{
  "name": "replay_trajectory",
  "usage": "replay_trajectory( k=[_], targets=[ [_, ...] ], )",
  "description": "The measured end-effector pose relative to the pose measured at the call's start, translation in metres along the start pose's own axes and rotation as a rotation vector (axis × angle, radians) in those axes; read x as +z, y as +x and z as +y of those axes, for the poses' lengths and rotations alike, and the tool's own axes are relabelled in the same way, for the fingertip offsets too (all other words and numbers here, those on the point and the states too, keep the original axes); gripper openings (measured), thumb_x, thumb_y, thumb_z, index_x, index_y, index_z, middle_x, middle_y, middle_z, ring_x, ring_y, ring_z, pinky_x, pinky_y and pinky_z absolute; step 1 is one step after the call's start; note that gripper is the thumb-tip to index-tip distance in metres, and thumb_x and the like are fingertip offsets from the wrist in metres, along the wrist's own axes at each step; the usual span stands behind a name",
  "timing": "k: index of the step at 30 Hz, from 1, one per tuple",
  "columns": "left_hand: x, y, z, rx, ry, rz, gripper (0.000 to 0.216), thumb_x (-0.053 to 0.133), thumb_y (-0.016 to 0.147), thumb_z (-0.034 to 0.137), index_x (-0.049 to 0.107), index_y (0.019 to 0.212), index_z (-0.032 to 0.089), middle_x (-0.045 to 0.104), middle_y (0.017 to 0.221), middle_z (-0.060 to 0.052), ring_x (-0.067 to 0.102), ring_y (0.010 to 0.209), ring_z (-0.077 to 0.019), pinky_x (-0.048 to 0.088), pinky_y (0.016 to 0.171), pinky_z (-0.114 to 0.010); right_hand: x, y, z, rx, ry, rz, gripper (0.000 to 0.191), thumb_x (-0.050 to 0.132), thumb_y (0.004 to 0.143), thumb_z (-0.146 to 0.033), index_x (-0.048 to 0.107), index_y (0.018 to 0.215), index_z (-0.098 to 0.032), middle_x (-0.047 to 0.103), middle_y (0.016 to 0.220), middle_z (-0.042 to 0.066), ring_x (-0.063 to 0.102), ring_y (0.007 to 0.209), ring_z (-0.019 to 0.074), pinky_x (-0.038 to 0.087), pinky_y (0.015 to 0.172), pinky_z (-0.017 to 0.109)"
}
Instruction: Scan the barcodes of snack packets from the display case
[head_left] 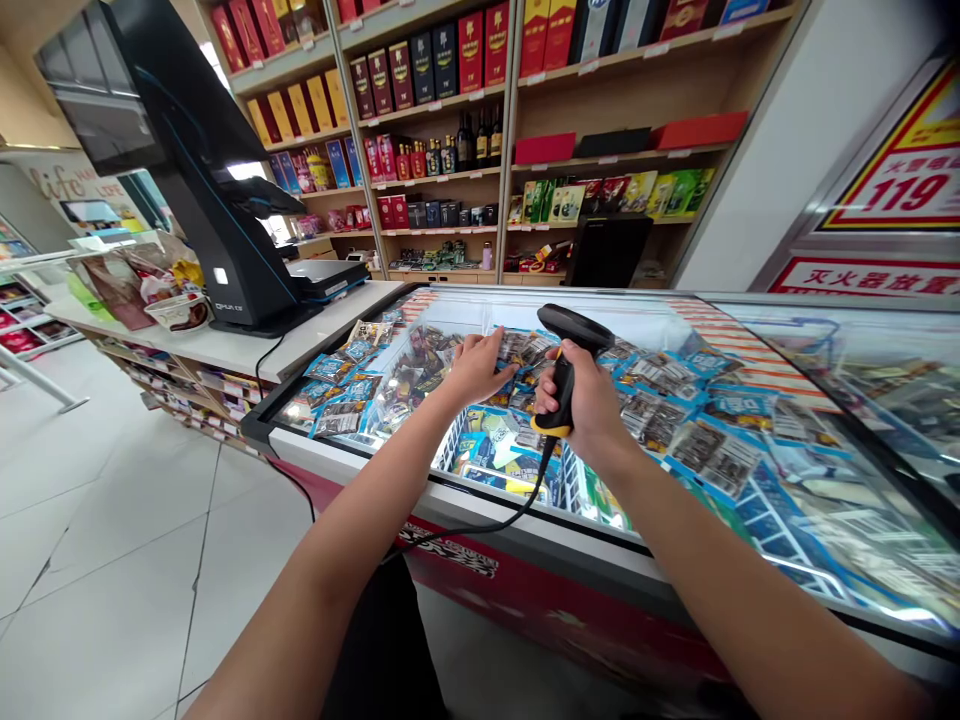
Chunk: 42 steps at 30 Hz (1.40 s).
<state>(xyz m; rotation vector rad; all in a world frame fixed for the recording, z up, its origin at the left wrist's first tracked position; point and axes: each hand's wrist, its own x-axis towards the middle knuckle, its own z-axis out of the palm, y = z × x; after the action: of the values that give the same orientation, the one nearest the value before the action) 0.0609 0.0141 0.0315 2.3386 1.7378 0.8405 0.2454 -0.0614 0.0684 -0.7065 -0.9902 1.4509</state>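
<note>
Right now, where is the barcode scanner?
In the head view, the barcode scanner is just right of centre, gripped in the right hand above the blue-edged packets.

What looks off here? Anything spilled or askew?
Nothing visibly spilled or damaged. Just untidy: blue-edged packets lie at mixed angles, some overlapping, across the glass-topped freezer, and the cable of the handheld scanner droops across its front.

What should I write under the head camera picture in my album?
Scanner in the right hand, left hand spread over shiny packets on a glass-topped case.
</note>
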Motion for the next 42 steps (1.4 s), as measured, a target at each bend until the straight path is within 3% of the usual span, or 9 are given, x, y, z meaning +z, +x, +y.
replay_trajectory(
  k=[5, 10, 15, 20, 26, 30, 34, 38, 42],
  targets=[
    [-0.001, -0.011, 0.017, 0.067, 0.205, -0.024, 0.08, 0.046, 0.115, 0.059, 0.034, 0.184, 0.022, 0.055, 0.177, -0.018, 0.042, 0.165, -0.0416, 0.034, 0.134, -0.057, 0.0, 0.002, 0.001, 0.0, -0.023, 0.003, 0.058, 0.097, 0.075, -0.067, 0.06, 0.091, -0.026, 0.053, 0.056, -0.008, 0.043, 0.042, 0.0087, 0.043, 0.041, 0.024],
    [-0.009, -0.01, 0.013, 0.004, 0.2, 0.098, 0.073, 0.039, 0.117, 0.063, 0.039, 0.183, 0.032, 0.048, 0.183, -0.014, 0.042, 0.167, -0.0354, 0.035, 0.135, -0.055, -0.003, 0.001, 0.001, 0.002, -0.057, -0.021, 0.055, 0.096, 0.079, -0.066, 0.061, 0.09, -0.026, 0.053, 0.057, -0.007, 0.044, 0.043, 0.0094, 0.045, 0.042, 0.024],
    [-0.037, -0.007, -0.039, -0.392, 0.213, 0.195, 0.074, 0.045, 0.114, 0.061, 0.051, 0.176, 0.022, 0.045, 0.183, -0.021, 0.036, 0.173, -0.0403, 0.029, 0.14, -0.06, -0.007, 0.002, 0.004, -0.008, -0.074, -0.01, 0.054, 0.096, 0.078, -0.067, 0.062, 0.09, -0.026, 0.052, 0.057, -0.007, 0.044, 0.043, 0.0096, 0.042, 0.041, 0.024],
    [-0.056, -0.012, -0.097, -0.865, 0.31, 0.066, 0.076, 0.068, 0.1, 0.049, 0.064, 0.165, 0.009, 0.022, 0.193, -0.026, 0.006, 0.182, -0.0473, 0.011, 0.145, -0.063, -0.01, 0.003, 0.006, 0.03, -0.1, -0.007, 0.049, 0.095, 0.081, -0.064, 0.065, 0.089, -0.026, 0.05, 0.059, -0.004, 0.043, 0.045, 0.0101, 0.042, 0.041, 0.027],
    [-0.048, -0.012, -0.103, -0.959, 0.317, -0.013, 0.078, 0.063, 0.101, 0.051, 0.062, 0.167, 0.01, 0.027, 0.191, -0.025, 0.014, 0.182, -0.0438, 0.006, 0.146, -0.059, -0.011, 0.001, 0.007, 0.061, -0.108, -0.013, 0.04, 0.091, 0.088, -0.06, 0.067, 0.09, -0.028, 0.051, 0.062, -0.002, 0.043, 0.047, 0.0122, 0.043, 0.041, 0.03],
    [-0.05, -0.014, -0.086, -0.896, 0.367, 0.037, 0.083, 0.059, 0.106, 0.05, 0.051, 0.173, 0.003, 0.021, 0.193, -0.028, 0.016, 0.182, -0.041, 0.011, 0.147, -0.055, -0.01, 0.0, 0.006, 0.044, -0.114, -0.048, 0.044, 0.092, 0.086, -0.062, 0.065, 0.092, -0.028, 0.05, 0.061, -0.004, 0.044, 0.046, 0.0121, 0.043, 0.041, 0.029],
    [-0.059, -0.014, -0.063, -0.701, 0.38, 0.353, 0.068, 0.059, 0.107, 0.032, 0.052, 0.17, 0.007, 0.039, 0.185, -0.027, 0.036, 0.174, -0.0416, 0.027, 0.143, -0.057, -0.006, -0.002, 0.003, 0.017, -0.127, -0.046, 0.051, 0.095, 0.08, -0.065, 0.063, 0.092, -0.026, 0.053, 0.059, -0.006, 0.045, 0.044, 0.0106, 0.042, 0.041, 0.027],
    [-0.069, -0.012, -0.048, -0.341, 0.064, 0.554, 0.056, 0.045, 0.106, 0.011, 0.067, 0.157, 0.022, 0.064, 0.166, -0.017, 0.06, 0.156, -0.031, 0.044, 0.134, -0.044, -0.004, -0.005, 0.0, 0.016, -0.178, -0.083, 0.051, 0.094, 0.08, -0.064, 0.064, 0.092, -0.024, 0.056, 0.057, -0.005, 0.047, 0.042, 0.011, 0.042, 0.04, 0.027],
    [-0.064, -0.006, -0.046, -0.083, -0.364, 0.605, 0.035, 0.057, 0.105, 0.022, 0.083, 0.127, 0.027, 0.079, 0.145, -0.013, 0.067, 0.146, -0.0317, 0.051, 0.127, -0.043, -0.003, -0.007, 0.002, 0.046, -0.273, -0.163, 0.048, 0.093, 0.084, -0.062, 0.064, 0.091, -0.024, 0.058, 0.057, -0.003, 0.048, 0.04, 0.0119, 0.041, 0.038, 0.027]
  ],
)
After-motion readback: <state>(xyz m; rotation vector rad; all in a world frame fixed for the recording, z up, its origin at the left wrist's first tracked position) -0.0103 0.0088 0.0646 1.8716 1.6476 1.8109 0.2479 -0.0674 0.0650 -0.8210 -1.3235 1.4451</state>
